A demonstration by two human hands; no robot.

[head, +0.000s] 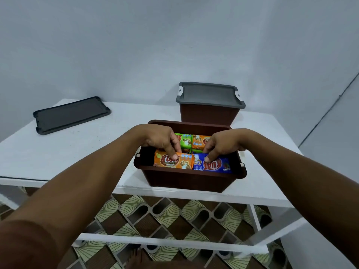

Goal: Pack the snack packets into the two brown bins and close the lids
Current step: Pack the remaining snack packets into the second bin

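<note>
An open brown bin [186,180] stands at the table's front edge, filled with snack packets. My left hand [163,138] reaches into it, fingers curled over the top edge of an orange packet [171,163]. My right hand [221,145] pinches the top edge of a blue packet [213,166] beside it. A green packet [184,139] and another orange packet [199,141] lie in the bin's far half. Behind stands a second brown bin [208,114] with its grey lid [208,94] on. A loose dark grey lid [71,114] lies flat at the table's far left.
The white table [68,152] stands against a pale wall. Its white lower frame [155,242] crosses a patterned floor. My foot [136,257] shows at the bottom edge.
</note>
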